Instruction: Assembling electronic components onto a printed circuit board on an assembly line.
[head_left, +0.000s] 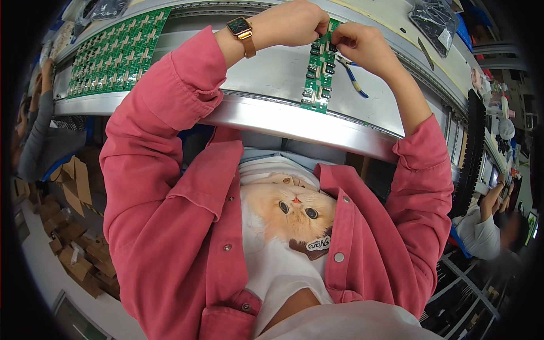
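Note:
A narrow green circuit board strip point(318, 85) lies across the metal work surface, with black parts and pale connectors along it. At its far end my left hand point(297, 24) is closed, fingertips pinched at the strip's left edge. Opposite it, my right hand point(362, 46) also pinches, thumb and forefinger by a black part on the strip's right edge. Whatever is between the fingertips of either hand is too small or hidden to make out. Blue-handled cutting pliers point(354, 79) rest just right of the strip, below my right hand.
A large green circuit board panel point(116, 54) lies on the left. The metal rail point(255, 116) runs along the near edge. A dark plastic bag point(435, 25) and tweezers point(426, 54) sit at the far right. People work at both sides; cardboard boxes point(79, 260) are on the floor at left.

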Demonstrator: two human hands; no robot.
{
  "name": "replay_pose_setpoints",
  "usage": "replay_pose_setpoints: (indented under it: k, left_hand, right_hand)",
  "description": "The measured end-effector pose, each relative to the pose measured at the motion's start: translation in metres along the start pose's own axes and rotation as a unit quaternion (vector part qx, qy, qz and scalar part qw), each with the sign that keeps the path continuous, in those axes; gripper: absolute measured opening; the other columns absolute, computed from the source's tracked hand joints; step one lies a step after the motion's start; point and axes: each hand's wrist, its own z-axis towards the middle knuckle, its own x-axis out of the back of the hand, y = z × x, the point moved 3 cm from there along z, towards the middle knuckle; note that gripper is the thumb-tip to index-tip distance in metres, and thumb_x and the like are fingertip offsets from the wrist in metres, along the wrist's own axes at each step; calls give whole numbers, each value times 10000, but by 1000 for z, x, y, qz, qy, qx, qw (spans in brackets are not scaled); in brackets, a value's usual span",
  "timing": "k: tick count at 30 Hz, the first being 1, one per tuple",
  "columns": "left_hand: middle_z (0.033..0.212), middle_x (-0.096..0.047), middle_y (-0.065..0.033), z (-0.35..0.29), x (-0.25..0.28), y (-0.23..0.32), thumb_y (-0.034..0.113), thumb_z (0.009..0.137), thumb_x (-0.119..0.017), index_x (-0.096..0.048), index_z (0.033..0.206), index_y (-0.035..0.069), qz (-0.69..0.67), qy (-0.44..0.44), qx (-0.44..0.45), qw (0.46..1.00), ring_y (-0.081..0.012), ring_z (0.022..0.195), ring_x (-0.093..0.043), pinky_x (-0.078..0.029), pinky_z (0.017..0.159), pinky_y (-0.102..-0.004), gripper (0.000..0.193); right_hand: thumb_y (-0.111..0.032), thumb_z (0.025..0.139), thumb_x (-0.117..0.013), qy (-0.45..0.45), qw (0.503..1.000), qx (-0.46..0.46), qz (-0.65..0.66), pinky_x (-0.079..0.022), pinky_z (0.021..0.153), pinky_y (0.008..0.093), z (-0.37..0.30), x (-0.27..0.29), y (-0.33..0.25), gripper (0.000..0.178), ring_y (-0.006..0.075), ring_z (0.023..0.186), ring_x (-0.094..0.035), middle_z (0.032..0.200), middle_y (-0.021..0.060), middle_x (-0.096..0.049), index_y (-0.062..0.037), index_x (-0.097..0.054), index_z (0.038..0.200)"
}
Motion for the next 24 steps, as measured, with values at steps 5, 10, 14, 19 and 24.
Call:
replay_pose_setpoints:
  k: [5,10,14,19,24]
  left_hand:
    - [748,-671,-152,-1,-1,-1,77,719,-543,-660,752,7,-4,5,-6,1000,-364,682,-609,-492,662,-393,140]
    - [744,-668,-158,-2,-1,-2,75,719,-542,-655,747,6,-5,7,-9,1000,-370,678,-605,-491,658,-395,135]
    - [738,-664,-165,-4,0,-1,71,719,-541,-652,744,4,-6,9,-11,1000,-374,675,-603,-490,655,-399,132]
    - [731,-660,-173,-6,0,1,67,719,-539,-649,738,4,-3,11,-15,1000,-378,674,-602,-488,650,-402,129]
    - [736,-659,-176,-8,-1,0,66,721,-539,-648,738,2,0,19,-22,1000,-380,673,-601,-488,649,-403,127]
  right_hand:
    - [5,709,-601,-14,1000,6,-1,-450,583,301,1,1,-1,100,200,584,-525,732,63,-629,-31,-642,793]
    - [8,709,-599,-19,1000,15,-11,-454,588,303,2,1,-4,108,207,591,-531,743,64,-635,-34,-643,798]
    - [10,710,-599,-24,999,12,-23,-458,592,307,4,0,-6,106,214,595,-536,751,65,-639,-35,-640,796]
    - [6,715,-603,-14,998,46,-32,-460,592,315,3,-2,-8,122,220,600,-544,754,63,-643,-42,-634,823]
    - [5,716,-607,4,998,42,-38,-463,592,320,2,-2,-12,184,228,606,-551,751,70,-642,-58,-626,887]
